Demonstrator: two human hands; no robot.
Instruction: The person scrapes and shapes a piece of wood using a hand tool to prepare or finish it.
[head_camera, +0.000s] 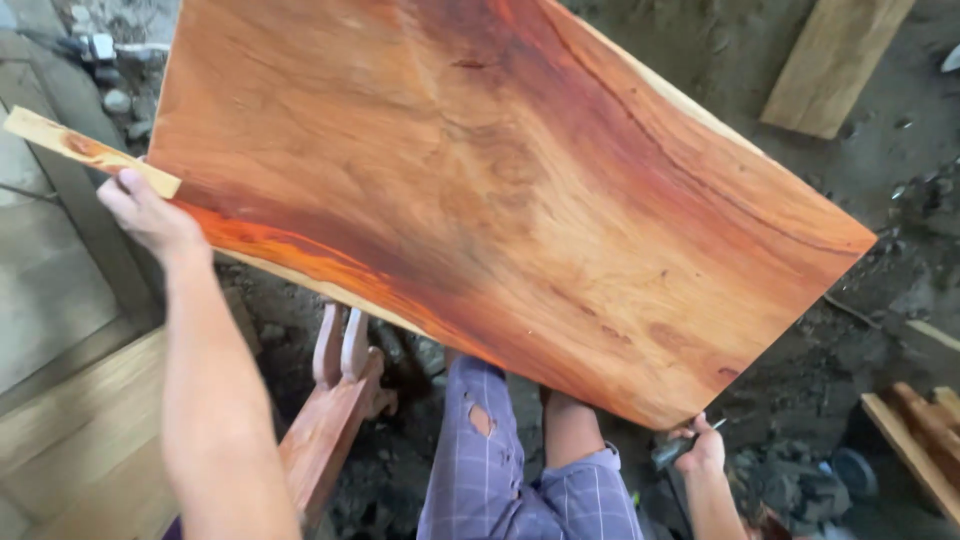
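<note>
The large reddish-orange wooden slab (500, 190) was already lifted clear above the dirt ground (860, 130), the left hand (150, 215) clamped on its near-left edge and the right hand (700, 448) gripping its lower corner, perhaps together with a small dark tool; it was not yet set down.

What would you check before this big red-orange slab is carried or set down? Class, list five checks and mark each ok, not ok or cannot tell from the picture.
1. Left hand grips the slab's edge: ok, fingers on the rim beside a thin wood strip.
2. Right hand grips the near corner: ok, though it also holds a small dark tool.
3. Slab clear of the ground: ok, held up and tilted.
4. Footing: not ok, the dirt ground is strewn with stones and planks.
5. Slab clear of the carved wooden piece below: cannot tell.
</note>
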